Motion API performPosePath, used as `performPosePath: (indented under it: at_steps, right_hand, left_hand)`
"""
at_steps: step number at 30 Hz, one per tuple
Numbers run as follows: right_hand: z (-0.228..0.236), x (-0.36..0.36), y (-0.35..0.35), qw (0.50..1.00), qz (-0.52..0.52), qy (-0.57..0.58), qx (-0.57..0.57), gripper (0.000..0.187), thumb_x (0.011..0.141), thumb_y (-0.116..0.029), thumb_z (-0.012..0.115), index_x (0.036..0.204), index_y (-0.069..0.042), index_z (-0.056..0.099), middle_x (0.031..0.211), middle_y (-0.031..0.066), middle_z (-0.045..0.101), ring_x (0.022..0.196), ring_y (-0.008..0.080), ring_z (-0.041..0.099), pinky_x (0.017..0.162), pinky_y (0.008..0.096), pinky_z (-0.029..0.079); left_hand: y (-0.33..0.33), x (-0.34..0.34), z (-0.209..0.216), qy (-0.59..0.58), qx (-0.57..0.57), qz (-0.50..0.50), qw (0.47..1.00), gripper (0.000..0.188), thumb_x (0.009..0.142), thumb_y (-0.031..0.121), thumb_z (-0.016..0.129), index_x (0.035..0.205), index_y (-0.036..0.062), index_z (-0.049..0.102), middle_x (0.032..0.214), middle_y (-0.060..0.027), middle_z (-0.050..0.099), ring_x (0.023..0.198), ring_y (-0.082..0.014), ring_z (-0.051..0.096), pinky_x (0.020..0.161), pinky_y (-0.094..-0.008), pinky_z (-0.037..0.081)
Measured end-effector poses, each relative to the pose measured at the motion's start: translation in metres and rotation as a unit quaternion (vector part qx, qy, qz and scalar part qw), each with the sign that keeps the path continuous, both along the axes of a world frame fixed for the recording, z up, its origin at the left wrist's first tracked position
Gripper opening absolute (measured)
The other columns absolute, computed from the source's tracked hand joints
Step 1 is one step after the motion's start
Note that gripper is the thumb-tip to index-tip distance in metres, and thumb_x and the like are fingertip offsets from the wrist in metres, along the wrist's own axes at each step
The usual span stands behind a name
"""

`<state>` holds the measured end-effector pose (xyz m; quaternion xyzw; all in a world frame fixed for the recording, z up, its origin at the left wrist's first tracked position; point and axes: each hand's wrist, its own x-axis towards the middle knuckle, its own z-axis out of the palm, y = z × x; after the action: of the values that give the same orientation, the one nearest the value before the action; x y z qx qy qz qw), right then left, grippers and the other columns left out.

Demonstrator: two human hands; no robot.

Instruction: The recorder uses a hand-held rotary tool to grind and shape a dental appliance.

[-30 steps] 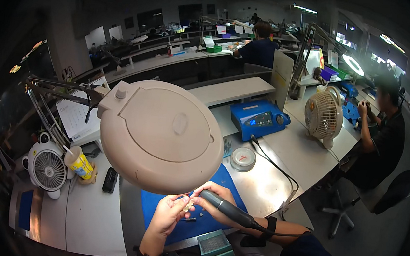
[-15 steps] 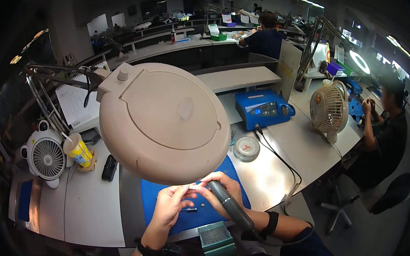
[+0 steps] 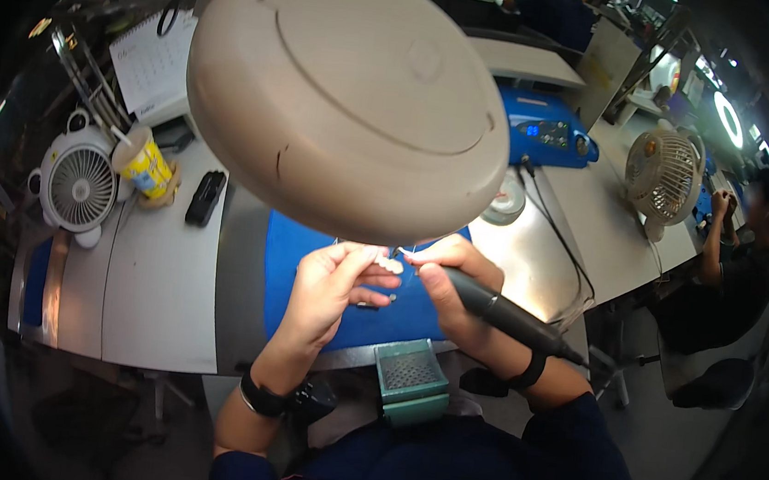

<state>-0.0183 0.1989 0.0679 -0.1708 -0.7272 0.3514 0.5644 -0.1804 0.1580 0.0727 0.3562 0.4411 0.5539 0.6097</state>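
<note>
My left hand (image 3: 316,296) pinches a small off-white row of teeth, a dental bridge (image 3: 389,265), between thumb and forefinger. The lower fingers are curled beneath it. Close by on the right, my right hand (image 3: 461,295) is wrapped around a black rotary handpiece (image 3: 511,317). Its thin tip points left towards the bridge; whether they touch is too small to tell. Both hands are over a blue mat (image 3: 375,334), where a small bit lies partly hidden below the left fingers. A green box with a grated top (image 3: 411,372) sits at the near bench edge.
A big beige lamp head (image 3: 350,116) hangs just beyond my hands and hides part of the bench. Behind it stand a blue control unit (image 3: 543,130) and a round clear dish (image 3: 505,203). A white fan (image 3: 83,176), yellow cup (image 3: 146,166) and black case (image 3: 206,198) are left. Another person sits right.
The view has tipped downward, so the bench and lamp sit higher. The handpiece has drawn back to the right a little, showing more of the bridge. The left hand keeps its pinch.
</note>
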Motion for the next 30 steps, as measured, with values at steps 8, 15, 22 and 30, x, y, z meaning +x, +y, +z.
performPosePath:
  at_steps: [8, 15, 22, 30]
  right_hand:
    - [0.001, -0.002, -0.007, 0.995, 0.030, -0.017, -0.093, 0.007, 0.077, -0.003, 0.057, 0.083, 0.000, 0.053, 0.069, 0.0058, 0.055, 0.057, 0.0065, 0.048, 0.051, 0.0192, 0.037]
    - [-0.003, -0.003, -0.009, 0.999, 0.016, -0.033, -0.025, 0.010, 0.073, 0.000, 0.059, 0.083, 0.000, 0.055, 0.068, 0.0057, 0.056, 0.056, 0.0070, 0.049, 0.048, 0.0198, 0.036]
    - [-0.002, -0.004, -0.006, 0.998, 0.009, -0.056, 0.012, 0.014, 0.071, 0.001, 0.060, 0.084, -0.001, 0.057, 0.067, 0.0075, 0.056, 0.055, 0.0100, 0.051, 0.048, 0.0210, 0.038]
    - [-0.004, -0.005, -0.007, 0.999, 0.012, -0.052, 0.001, 0.014, 0.070, 0.001, 0.061, 0.084, -0.001, 0.057, 0.067, 0.0073, 0.056, 0.056, 0.0098, 0.052, 0.049, 0.0209, 0.039]
  left_hand:
    - [0.003, -0.002, -0.003, -0.021, 0.001, 0.000, 1.000, 0.024, 0.085, 0.020, 0.050, 0.084, -0.0030, 0.057, 0.078, -0.0124, 0.061, 0.068, -0.0171, 0.062, 0.058, -0.0247, 0.051]
    - [0.001, -0.003, -0.008, -0.043, -0.022, -0.022, 0.999, 0.024, 0.085, 0.020, 0.051, 0.082, -0.0030, 0.057, 0.073, -0.0118, 0.061, 0.064, -0.0160, 0.061, 0.059, -0.0248, 0.051]
    - [0.001, -0.001, -0.008, -0.047, -0.002, -0.011, 0.999, 0.023, 0.084, 0.019, 0.053, 0.084, -0.0038, 0.057, 0.075, -0.0126, 0.061, 0.065, -0.0170, 0.061, 0.061, -0.0260, 0.051]
    - [0.001, -0.003, -0.008, -0.053, -0.010, -0.013, 0.998, 0.023, 0.084, 0.019, 0.053, 0.085, -0.0041, 0.057, 0.075, -0.0129, 0.061, 0.065, -0.0171, 0.061, 0.062, -0.0259, 0.051]
